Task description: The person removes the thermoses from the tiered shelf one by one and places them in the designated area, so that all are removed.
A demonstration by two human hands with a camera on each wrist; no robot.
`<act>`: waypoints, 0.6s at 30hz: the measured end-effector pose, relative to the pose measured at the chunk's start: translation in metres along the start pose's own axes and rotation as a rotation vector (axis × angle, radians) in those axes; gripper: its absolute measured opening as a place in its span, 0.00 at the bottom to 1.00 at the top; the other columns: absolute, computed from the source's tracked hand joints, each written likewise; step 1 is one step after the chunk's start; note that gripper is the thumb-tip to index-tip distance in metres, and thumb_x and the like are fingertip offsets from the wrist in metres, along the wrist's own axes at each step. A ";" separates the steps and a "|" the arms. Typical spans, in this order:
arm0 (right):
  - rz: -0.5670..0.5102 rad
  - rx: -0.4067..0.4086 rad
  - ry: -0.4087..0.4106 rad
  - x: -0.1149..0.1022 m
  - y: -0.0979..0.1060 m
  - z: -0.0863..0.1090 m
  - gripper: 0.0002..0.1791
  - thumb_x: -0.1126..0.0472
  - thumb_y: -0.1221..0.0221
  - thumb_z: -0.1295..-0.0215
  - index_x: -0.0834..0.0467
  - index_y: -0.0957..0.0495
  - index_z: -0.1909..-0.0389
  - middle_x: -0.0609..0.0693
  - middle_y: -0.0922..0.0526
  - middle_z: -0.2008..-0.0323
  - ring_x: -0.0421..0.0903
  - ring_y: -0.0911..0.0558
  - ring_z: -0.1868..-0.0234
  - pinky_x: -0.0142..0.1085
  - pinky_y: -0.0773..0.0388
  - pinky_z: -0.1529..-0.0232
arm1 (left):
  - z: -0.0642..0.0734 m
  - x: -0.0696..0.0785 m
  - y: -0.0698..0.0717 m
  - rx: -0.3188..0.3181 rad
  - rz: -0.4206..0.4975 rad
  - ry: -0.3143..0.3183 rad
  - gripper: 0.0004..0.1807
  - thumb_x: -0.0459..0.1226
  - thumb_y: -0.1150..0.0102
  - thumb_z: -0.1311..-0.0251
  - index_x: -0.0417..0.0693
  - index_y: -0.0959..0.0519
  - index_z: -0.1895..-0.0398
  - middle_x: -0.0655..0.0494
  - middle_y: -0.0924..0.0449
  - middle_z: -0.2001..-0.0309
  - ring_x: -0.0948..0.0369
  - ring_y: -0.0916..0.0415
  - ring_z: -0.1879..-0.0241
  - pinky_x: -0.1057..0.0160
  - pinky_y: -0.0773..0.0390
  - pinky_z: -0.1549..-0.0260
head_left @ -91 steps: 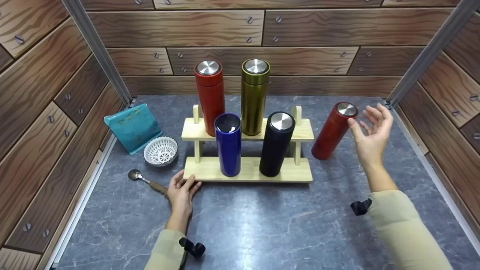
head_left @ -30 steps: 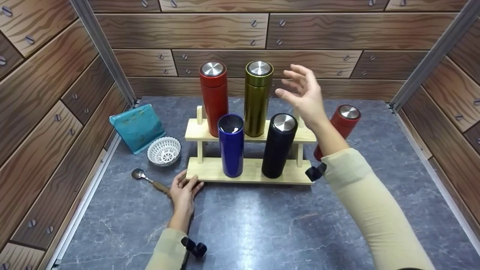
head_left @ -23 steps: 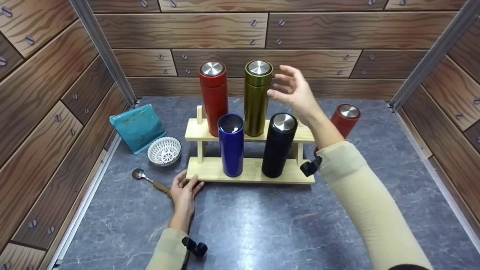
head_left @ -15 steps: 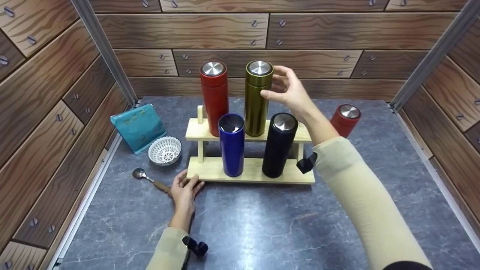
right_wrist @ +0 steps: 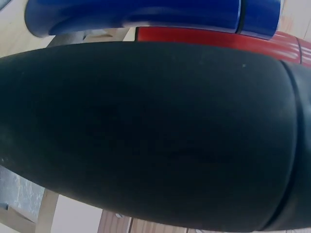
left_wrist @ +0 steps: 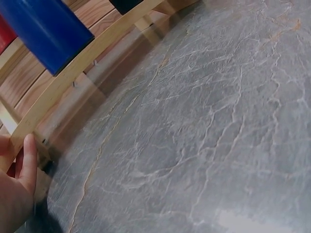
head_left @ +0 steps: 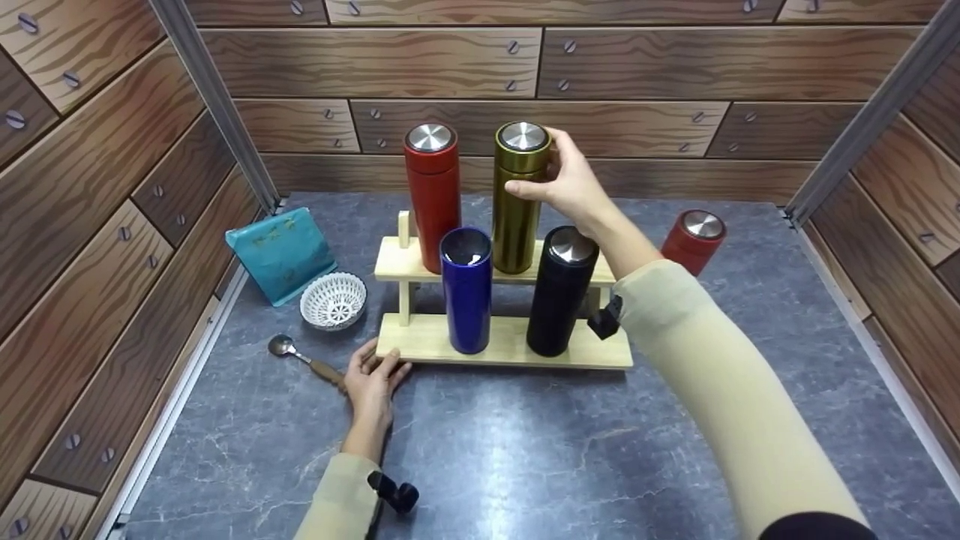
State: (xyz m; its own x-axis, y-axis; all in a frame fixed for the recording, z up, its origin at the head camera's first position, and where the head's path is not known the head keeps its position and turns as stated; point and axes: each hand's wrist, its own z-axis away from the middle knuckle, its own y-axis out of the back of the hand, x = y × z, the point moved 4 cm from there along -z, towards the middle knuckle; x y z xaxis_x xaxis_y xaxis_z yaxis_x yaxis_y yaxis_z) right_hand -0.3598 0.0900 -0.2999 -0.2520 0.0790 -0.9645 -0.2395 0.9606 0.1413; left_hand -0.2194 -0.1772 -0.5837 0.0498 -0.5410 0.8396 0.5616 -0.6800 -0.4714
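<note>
My right hand (head_left: 566, 184) grips the upper part of a gold-green thermos (head_left: 512, 217), thumb across its front and the other fingers behind. That thermos stands upright on the top tier of a two-tier wooden rack (head_left: 397, 259), beside a red thermos (head_left: 433, 202). A blue thermos (head_left: 468, 300) and a black thermos (head_left: 559, 300) stand on the lower tier. My left hand (head_left: 369, 386) pinches the rack's front left corner, thumb on top, also visible in the left wrist view. In the right wrist view the black thermos (right_wrist: 146, 131) fills most of the picture and my hand is hidden.
A second red thermos (head_left: 694, 240) stands on the grey marbled table (head_left: 480, 450) at the right, partly behind my right arm. Left of the rack are a teal pouch (head_left: 281, 251), a white woven bowl (head_left: 334, 301) and a wooden-handled spoon (head_left: 307, 361). Wood-patterned walls enclose the table.
My right hand has moved left from beside the separate red thermos to the gold-green thermos and closed round it. My left hand has stayed at the rack's corner.
</note>
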 end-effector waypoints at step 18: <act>0.099 0.103 0.021 -0.003 0.024 0.005 0.44 0.61 0.25 0.60 0.54 0.34 0.39 0.54 0.26 0.49 0.50 0.23 0.51 0.41 0.22 0.50 | 0.000 0.000 0.001 -0.002 0.000 -0.001 0.27 0.21 0.40 0.47 0.36 0.33 0.42 0.44 0.31 0.58 0.59 0.24 0.70 0.58 0.15 0.68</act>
State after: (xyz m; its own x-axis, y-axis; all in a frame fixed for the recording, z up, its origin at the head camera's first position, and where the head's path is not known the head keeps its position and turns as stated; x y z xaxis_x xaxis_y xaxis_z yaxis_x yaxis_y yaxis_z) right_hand -0.3597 0.1141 -0.2944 -0.2894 0.1707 -0.9419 -0.1147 0.9707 0.2112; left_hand -0.2189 -0.1782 -0.5841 0.0506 -0.5407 0.8397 0.5595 -0.6811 -0.4723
